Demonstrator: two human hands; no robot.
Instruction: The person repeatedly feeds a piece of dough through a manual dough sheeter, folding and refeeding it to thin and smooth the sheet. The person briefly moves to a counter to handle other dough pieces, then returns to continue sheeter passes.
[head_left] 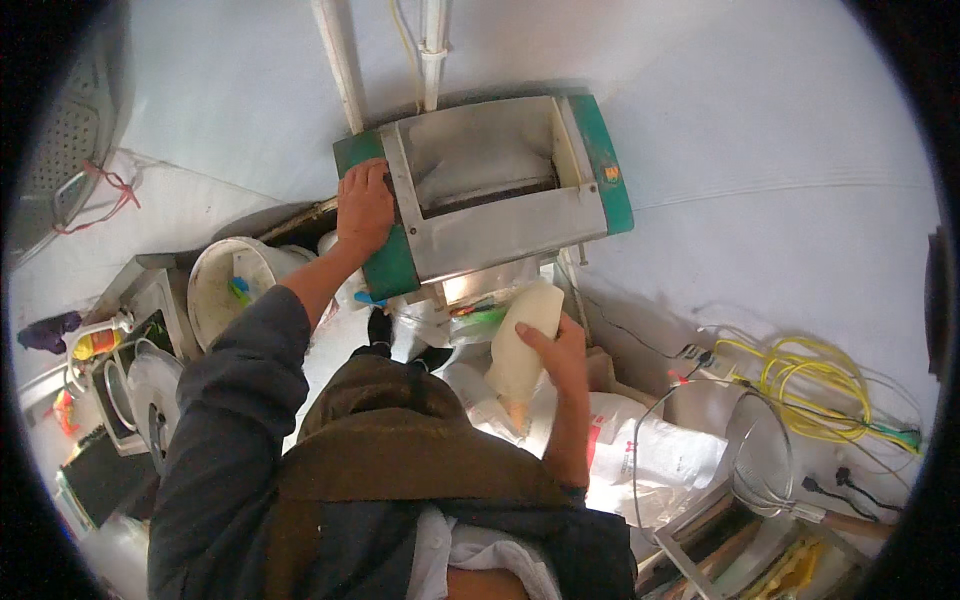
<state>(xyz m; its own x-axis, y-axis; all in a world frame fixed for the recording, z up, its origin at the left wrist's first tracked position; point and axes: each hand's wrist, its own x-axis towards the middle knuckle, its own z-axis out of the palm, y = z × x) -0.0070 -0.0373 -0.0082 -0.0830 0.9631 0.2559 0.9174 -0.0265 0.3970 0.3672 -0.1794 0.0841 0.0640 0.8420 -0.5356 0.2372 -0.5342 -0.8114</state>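
Note:
A steel machine with green end panels and an open rectangular hopper (485, 165) stands ahead of me, against the pale wall. My left hand (365, 207) lies on its left green panel, fingers close together and stretched along the surface. Below the machine's right half, my right hand (560, 352) is closed around a long, pale peeled root vegetable (527, 325), like a white radish. Its broad end points up toward the machine, and the narrower end hangs down near my wrist. The hopper's dark lower slot shows nothing that I can make out.
A white bucket (215, 290) stands left, beside a steel sink (150, 290). To the right are a white printed sack (660, 455), a wire strainer (760, 450) and coiled yellow cable (825, 375). A steel tray (690, 565) holds tools at lower right.

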